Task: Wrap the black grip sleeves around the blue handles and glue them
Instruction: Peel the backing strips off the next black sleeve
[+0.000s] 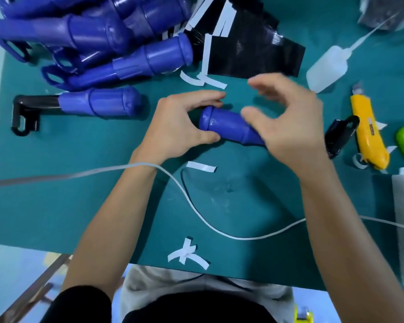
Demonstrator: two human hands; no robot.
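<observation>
Lying heaped at the counter's far left are spare blue handles. At centre the left hand grips the rounded end of one blue handle, with black grip sleeves flat beyond it. The blurred right hand curves its spread fingers over the narrow end, a glue bottle and yellow cutter lying further right

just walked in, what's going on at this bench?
A person works on a blue plastic handle over the green mat. The left hand grips its rounded end; the blurred right hand arches over its narrower part. Its visible part is bare; black sleeve sheets and a translucent glue bottle lie behind, untouched.
</observation>
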